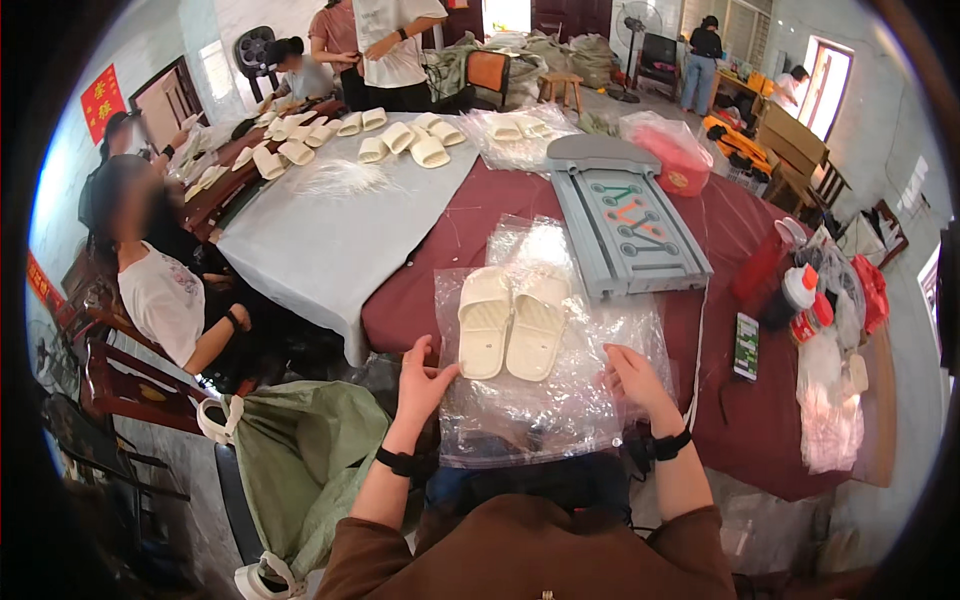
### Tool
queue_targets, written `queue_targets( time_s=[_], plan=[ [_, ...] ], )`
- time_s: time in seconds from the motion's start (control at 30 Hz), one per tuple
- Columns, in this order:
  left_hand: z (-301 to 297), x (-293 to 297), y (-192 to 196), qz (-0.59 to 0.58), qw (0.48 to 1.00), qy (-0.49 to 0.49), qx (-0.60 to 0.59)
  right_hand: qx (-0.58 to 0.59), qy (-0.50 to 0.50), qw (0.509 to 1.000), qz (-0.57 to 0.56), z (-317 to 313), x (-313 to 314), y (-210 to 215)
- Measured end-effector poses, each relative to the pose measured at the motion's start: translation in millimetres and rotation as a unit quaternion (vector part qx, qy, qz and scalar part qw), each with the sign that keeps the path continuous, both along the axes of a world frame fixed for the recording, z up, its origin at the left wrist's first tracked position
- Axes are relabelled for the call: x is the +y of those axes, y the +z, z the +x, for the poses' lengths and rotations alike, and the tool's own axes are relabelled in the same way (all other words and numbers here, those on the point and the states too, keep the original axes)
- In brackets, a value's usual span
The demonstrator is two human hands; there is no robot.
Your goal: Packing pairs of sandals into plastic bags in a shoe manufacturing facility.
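Observation:
A pair of cream slippers [486, 325] lies side by side, toes away from me, on a stack of clear plastic bags [530, 425] at the near table edge. Whether the pair is inside the top bag or on it, I cannot tell. To the left of the pair, my left hand [425, 382] has its fingers apart, thumb near the left slipper's heel, at the bag's edge. On the other side, my right hand [638, 378] is open at the bags' right edge, fingertips on or just over the film. Neither hand holds a slipper.
Behind the bags stands a grey folding stool [625, 220]. A phone [746, 346], bottles [795, 290] and a bundle of plastic bags [832, 410] lie to the right. More slippers [430, 150] are spread at the far left, where people work. A green sack [310, 460] hangs at my left.

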State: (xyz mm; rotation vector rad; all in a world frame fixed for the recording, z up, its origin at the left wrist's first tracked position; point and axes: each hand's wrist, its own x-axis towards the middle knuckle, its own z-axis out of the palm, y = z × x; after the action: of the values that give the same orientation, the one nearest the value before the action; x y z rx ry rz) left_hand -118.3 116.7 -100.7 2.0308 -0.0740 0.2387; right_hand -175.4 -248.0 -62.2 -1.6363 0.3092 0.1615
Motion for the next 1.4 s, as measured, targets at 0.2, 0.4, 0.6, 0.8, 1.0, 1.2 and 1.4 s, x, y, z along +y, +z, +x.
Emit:
queue_targets(
  time_s=[0.2, 0.4, 0.6, 0.8, 1.0, 1.2, 1.4],
  plan=[
    [4, 19, -14, -0.219, 0.968, -0.072, 0.097, -0.037, 0.037, 0.997, -0.05, 5, -3, -15],
    [-5, 17, -6, -0.271, 0.947, -0.073, 0.156, -0.044, 0.011, 0.992, -0.114, 23, 9, -3],
    [-5, 27, -16, -0.283, 0.942, -0.116, 0.141, -0.171, -0.047, 0.973, -0.146, 34, -1, -24],
    [-25, 65, -33, -0.025, 0.999, -0.01, -0.02, -0.207, -0.04, 0.913, -0.349, -13, -7, 13],
    [-53, 22, 13, 0.189, 0.965, -0.053, -0.175, -0.393, 0.059, 0.815, -0.423, -26, -2, 25],
    [-49, 18, 13, 0.144, 0.935, -0.186, -0.267, -0.41, 0.132, 0.834, -0.345, -19, -8, 23],
    [-35, 15, -19, -0.148, 0.983, -0.106, -0.008, -0.221, 0.023, 0.939, -0.261, -12, 11, 6]
  ],
)
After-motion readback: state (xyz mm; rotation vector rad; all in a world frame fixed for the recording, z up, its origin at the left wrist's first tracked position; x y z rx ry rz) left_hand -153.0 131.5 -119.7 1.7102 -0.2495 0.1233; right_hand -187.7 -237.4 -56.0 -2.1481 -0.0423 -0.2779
